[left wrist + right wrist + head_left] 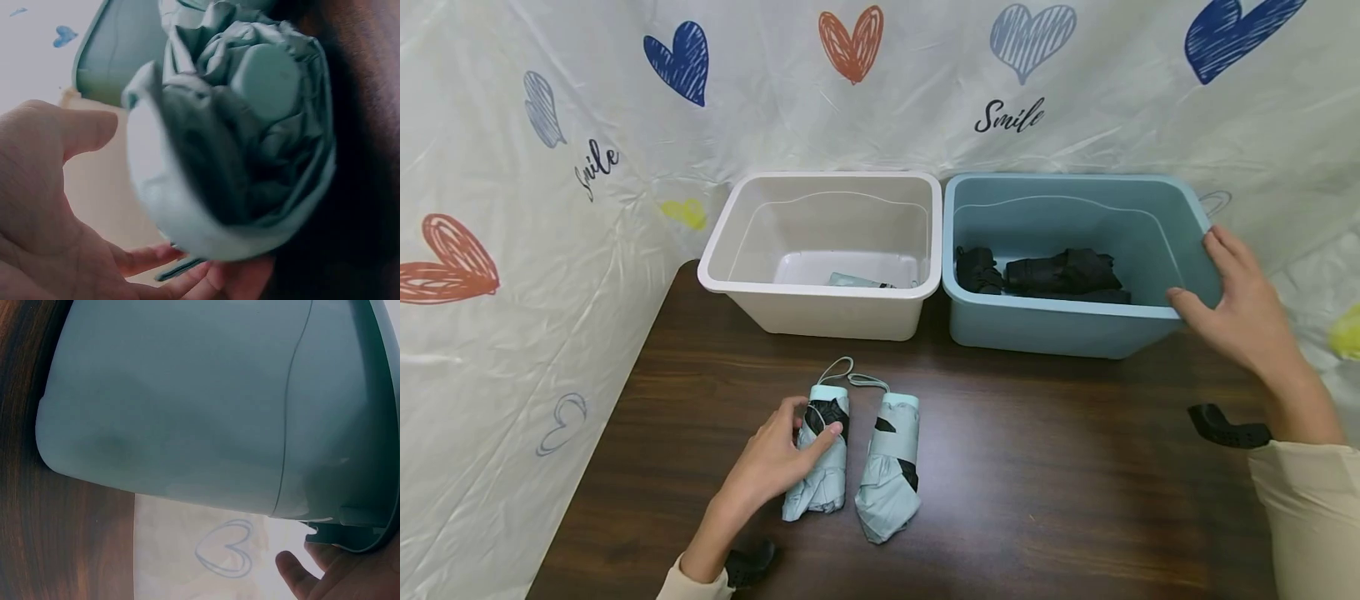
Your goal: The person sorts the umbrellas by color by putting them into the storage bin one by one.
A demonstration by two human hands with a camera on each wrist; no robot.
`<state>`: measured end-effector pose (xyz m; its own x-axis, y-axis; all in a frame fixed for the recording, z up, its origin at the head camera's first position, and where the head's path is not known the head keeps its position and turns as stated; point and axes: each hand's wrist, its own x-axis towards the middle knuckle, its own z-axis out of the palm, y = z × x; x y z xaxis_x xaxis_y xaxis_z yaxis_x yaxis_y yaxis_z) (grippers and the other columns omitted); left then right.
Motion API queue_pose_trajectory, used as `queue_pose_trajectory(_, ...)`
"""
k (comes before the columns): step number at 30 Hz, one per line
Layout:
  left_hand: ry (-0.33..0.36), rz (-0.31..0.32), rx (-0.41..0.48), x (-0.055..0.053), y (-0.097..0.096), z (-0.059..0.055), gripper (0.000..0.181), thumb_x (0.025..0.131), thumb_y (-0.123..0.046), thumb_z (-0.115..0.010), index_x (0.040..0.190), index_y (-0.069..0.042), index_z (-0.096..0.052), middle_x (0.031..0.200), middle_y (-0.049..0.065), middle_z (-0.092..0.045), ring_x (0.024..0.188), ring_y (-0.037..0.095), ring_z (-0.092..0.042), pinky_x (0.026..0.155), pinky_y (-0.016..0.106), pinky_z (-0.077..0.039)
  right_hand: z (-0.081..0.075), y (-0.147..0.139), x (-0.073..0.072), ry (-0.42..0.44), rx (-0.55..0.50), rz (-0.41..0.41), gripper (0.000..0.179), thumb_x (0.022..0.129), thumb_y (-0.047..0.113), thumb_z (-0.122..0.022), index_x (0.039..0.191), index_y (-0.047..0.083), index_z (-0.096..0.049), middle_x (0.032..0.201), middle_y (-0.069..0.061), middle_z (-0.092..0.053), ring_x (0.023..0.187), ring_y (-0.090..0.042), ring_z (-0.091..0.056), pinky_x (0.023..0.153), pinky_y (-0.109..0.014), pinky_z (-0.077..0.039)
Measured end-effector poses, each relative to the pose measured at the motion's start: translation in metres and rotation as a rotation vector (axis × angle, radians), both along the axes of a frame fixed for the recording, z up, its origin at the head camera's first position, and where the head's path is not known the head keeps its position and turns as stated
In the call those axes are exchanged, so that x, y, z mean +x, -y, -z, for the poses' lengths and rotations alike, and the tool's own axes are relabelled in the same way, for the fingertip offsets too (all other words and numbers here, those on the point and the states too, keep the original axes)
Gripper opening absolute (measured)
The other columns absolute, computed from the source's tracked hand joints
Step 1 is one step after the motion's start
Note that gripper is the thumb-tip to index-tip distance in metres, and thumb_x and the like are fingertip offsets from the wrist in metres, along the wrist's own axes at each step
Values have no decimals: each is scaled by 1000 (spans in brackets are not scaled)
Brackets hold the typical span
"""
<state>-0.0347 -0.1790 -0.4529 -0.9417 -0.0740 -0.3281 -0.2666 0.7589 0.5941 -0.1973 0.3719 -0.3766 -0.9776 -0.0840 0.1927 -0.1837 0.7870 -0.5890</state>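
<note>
Two pale blue-green folded umbrellas lie side by side on the dark table, wrist cords toward the bins. My left hand is around the left umbrella, thumb above it. In the left wrist view, fingertips touch the near umbrella, while the thumb is spread and apart from it. The right umbrella lies just beyond. My right hand holds the blue bin at its front right corner, thumb over the front rim. In the right wrist view, fingers sit under the rim, the thumb hidden.
Black folded bundles, apparently umbrellas, lie inside the blue bin. Close against its left side stands a beige bin with a pale blue-green item partly visible inside. A white sheet printed with hearts hangs behind and at the sides.
</note>
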Motion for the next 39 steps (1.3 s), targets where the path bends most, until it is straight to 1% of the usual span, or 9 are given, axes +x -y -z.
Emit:
queue_pose_trajectory(4, -14, -10, -21, 2, -4, 5, 91, 90, -71, -70, 155, -13, -45, 135, 21, -65, 116, 38, -68, 88, 54, -57, 0, 2, 0, -4, 16, 11, 84, 99, 28, -54, 169, 4, -15, 179, -19, -10, 160, -56, -15, 125, -77, -15)
queue_pose_trajectory(9, -36, -20, -55, 3, -8, 8, 95, 86, -69, -75, 156, -13, -43, 138, 20, -64, 119, 42, -68, 92, 58, -56, 0, 3, 0, -6, 8, 15, 84, 99, 28, -54, 169, 5, -15, 179, -19, -10, 160, -57, -16, 125, -77, -15)
queue_pose_trajectory(16, -52, -30, -85, 5, -12, 7, 95, 83, -62, -83, 150, -7, -46, 135, 21, -64, 115, 41, -69, 90, 57, -58, -3, 1, -2, -10, -6, -10, 83, 99, 27, -54, 169, 4, -16, 179, -19, -10, 161, -55, -13, 127, -75, -12)
queue_pose_trajectory(23, -69, -27, -119, 5, -17, 4, 89, 83, -57, -84, 145, -3, -49, 132, 23, -64, 106, 40, -70, 88, 54, -58, -1, 0, 1, -2, 21, 19, 83, 100, 28, -54, 169, 5, -14, 179, -18, -9, 161, -55, -14, 125, -77, -14)
queue_pose_trajectory(27, -83, -26, -139, 8, -18, 4, 92, 81, -59, -86, 142, 1, -51, 133, 23, -64, 106, 42, -70, 89, 55, -58, 2, -1, 3, 10, -2, 1, 83, 99, 27, -54, 169, 5, -15, 179, -18, -9, 162, -54, -12, 126, -76, -13)
queue_pose_trajectory(32, -94, -33, -162, 9, -18, 5, 97, 76, -60, -88, 139, 5, -53, 130, 23, -64, 105, 44, -71, 90, 56, -58, 1, -1, 2, 15, 8, -9, 84, 100, 28, -54, 169, 5, -14, 179, -18, -8, 162, -53, -12, 126, -77, -13)
queue_pose_trajectory(35, -85, -30, -167, 8, -18, 4, 93, 76, -57, -89, 137, 6, -55, 127, 23, -64, 102, 43, -71, 89, 55, -58, 0, -1, 3, 23, 9, -10, 84, 100, 28, -53, 170, 5, -13, 180, -17, -7, 162, -54, -12, 124, -78, -14)
queue_pose_trajectory(39, -94, -14, -186, 6, -19, 3, 85, 77, -51, -89, 132, 6, -57, 123, 22, -65, 95, 41, -70, 86, 54, -58, -2, -1, 4, 22, 6, -8, 84, 99, 28, -53, 170, 6, -13, 180, -16, -6, 162, -54, -11, 124, -78, -14)
